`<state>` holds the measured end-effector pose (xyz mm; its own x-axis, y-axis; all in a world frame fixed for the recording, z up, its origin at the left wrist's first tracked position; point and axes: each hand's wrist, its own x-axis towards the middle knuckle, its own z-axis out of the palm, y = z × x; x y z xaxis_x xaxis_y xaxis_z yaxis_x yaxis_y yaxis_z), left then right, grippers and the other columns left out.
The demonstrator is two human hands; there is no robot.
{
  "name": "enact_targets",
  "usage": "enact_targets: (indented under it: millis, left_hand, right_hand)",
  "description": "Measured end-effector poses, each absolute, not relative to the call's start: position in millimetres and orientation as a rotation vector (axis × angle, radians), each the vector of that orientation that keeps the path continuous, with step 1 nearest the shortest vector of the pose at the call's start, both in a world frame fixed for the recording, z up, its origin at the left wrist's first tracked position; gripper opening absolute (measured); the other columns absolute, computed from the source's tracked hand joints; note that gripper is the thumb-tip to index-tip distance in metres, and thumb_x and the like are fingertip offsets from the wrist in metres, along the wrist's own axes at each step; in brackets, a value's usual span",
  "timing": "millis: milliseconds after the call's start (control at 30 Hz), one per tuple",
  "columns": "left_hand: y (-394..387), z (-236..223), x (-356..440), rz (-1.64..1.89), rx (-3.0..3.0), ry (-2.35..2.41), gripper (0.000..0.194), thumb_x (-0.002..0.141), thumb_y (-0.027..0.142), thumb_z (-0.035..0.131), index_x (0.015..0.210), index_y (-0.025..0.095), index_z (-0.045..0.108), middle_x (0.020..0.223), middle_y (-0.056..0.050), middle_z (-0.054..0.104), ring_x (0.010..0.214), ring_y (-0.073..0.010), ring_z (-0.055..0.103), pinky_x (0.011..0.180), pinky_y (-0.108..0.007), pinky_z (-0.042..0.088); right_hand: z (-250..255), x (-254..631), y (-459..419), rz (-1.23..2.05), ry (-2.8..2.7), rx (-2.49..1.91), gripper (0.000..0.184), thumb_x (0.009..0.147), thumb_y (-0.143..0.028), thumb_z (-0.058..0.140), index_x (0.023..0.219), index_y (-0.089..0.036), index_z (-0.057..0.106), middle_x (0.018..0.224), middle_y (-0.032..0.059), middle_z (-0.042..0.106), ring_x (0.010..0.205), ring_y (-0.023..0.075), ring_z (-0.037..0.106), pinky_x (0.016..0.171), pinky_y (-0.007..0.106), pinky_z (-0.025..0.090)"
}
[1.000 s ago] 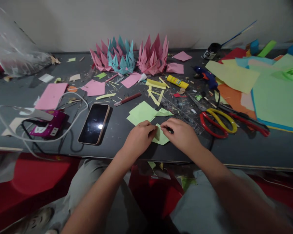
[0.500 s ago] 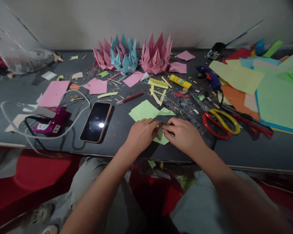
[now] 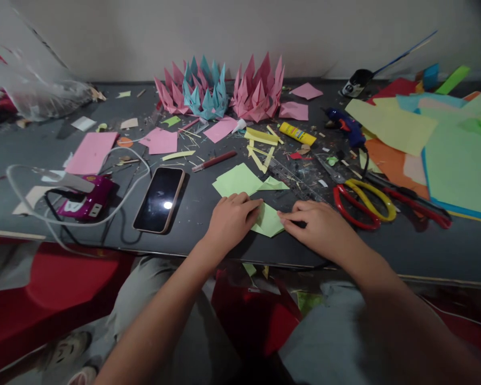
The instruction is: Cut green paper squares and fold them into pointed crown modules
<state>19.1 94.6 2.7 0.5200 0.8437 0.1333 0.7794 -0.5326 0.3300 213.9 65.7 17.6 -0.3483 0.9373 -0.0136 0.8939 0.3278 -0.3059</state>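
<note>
1. Green folded paper (image 3: 269, 220) is lying on the desk (image 3: 196, 211), to the right of the phone (image 3: 159, 200), near the desk's front edge.
2. The left hand (image 3: 231, 216), between the phone and that paper, is resting on the paper's left side. Its grip is showing a narrow gap between thumb and index finger; whether it is pinching the paper, I cannot tell.
3. The right hand (image 3: 315, 227), farther right of the phone, is touching the paper's right corner. Thumb and index fingertips are lying close together there, with a gap behind them; I cannot tell whether this grip is pinching or only pressing.
4. Flat green sheets (image 3: 236, 179) are lying to the right of the phone and slightly beyond it, with a small folded green piece (image 3: 274, 184) sitting at their right edge.
5. A reddish pen (image 3: 214, 161) is lying beyond the phone and to its right.
6. Red-and-yellow-handled scissors (image 3: 363, 186) are lying well to the right of the phone.
7. A purple power adapter (image 3: 90, 199) is sitting to the phone's left.
8. Pointed paper crowns (image 3: 257, 96), pink and blue, are standing well beyond the phone, near the wall.
</note>
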Motion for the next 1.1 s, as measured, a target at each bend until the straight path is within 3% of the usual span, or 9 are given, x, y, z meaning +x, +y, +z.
enact_targets:
  millis: [167,267,367,467,600,667,767,967,1100]
  left_hand:
    - [87,4,8,0.845,2.370,1.023,0.015,0.088,0.024,0.049,0.091,0.017,0.062,0.092,-0.006,0.060,0.089,-0.0138,0.056,0.080,-0.026,0.045]
    - [82,5,1,0.662,2.479,0.809,0.015,0.083,0.031,0.057,0.089,0.018,0.064,0.093,-0.004,0.063,0.089,-0.0145,0.056,0.082,-0.028,0.044]
    - [80,4,-1,0.525,2.523,0.810,0.015,0.086,0.029,0.054,0.092,0.020,0.065,0.096,-0.003,0.064,0.090,-0.0147,0.056,0.082,-0.030,0.044]
    - [81,2,1,0.476,2.560,0.833,0.018,0.090,0.023,0.047,0.092,0.020,0.065,0.096,-0.003,0.064,0.090,-0.0145,0.055,0.081,-0.030,0.044]
    - [81,7,6,0.402,2.606,0.895,0.021,0.091,0.023,0.044,0.092,0.018,0.064,0.098,-0.006,0.061,0.092,-0.0166,0.053,0.080,-0.033,0.044]
    - [82,10,9,0.345,2.617,0.919,0.021,0.091,0.021,0.043,0.090,0.017,0.063,0.095,-0.006,0.060,0.090,-0.0169,0.053,0.079,-0.033,0.044]
    - [83,12,12,0.279,2.631,0.927,0.019,0.091,0.020,0.043,0.089,0.017,0.062,0.090,-0.004,0.060,0.086,-0.0169,0.053,0.079,-0.033,0.042]
    - [85,9,16,0.345,2.538,1.022,0.007,0.087,0.019,0.051,0.090,0.018,0.057,0.089,-0.001,0.060,0.086,-0.0169,0.052,0.079,-0.032,0.042]
    - [79,9,18,0.416,2.610,1.061,0.009,0.086,0.018,0.051,0.084,0.017,0.060,0.094,-0.004,0.058,0.089,-0.0178,0.051,0.081,-0.032,0.043]
  right_hand:
    - [11,219,64,0.543,-2.317,-1.624,0.026,0.086,-0.030,0.047,0.099,-0.023,0.069,0.076,0.0032,0.057,0.073,0.0168,0.056,0.062,0.027,0.040]
    - [10,218,63,0.569,-2.266,-1.633,0.030,0.089,-0.034,0.044,0.090,-0.022,0.071,0.073,0.0032,0.055,0.072,0.0165,0.055,0.063,0.027,0.040]
    - [10,217,64,0.580,-2.251,-1.613,0.036,0.090,-0.037,0.040,0.083,-0.021,0.071,0.070,0.0030,0.055,0.072,0.0163,0.055,0.063,0.027,0.040]
    - [8,221,64,0.583,-2.271,-1.572,0.032,0.087,-0.040,0.046,0.100,-0.022,0.068,0.078,0.0037,0.058,0.078,0.0179,0.057,0.068,0.029,0.042]
    - [5,230,66,0.578,-2.339,-1.440,0.045,0.079,-0.044,0.058,0.119,-0.024,0.056,0.099,0.0066,0.057,0.088,0.0204,0.057,0.073,0.032,0.046]
    - [4,233,66,0.543,-2.372,-1.306,0.038,0.081,-0.038,0.059,0.116,-0.024,0.058,0.106,0.0084,0.054,0.096,0.0209,0.054,0.078,0.032,0.045]
    - [2,234,68,0.480,-2.443,-1.159,0.018,0.085,-0.029,0.054,0.096,-0.022,0.067,0.104,0.0089,0.056,0.098,0.0211,0.052,0.083,0.034,0.043]
    - [2,229,72,0.499,-2.515,-1.161,0.021,0.088,-0.025,0.047,0.087,-0.023,0.067,0.099,0.0074,0.057,0.091,0.0201,0.052,0.079,0.034,0.043]
    - [4,230,74,0.572,-2.498,-1.148,0.015,0.084,-0.028,0.055,0.085,-0.022,0.068,0.101,0.0075,0.056,0.095,0.0208,0.052,0.082,0.035,0.043]
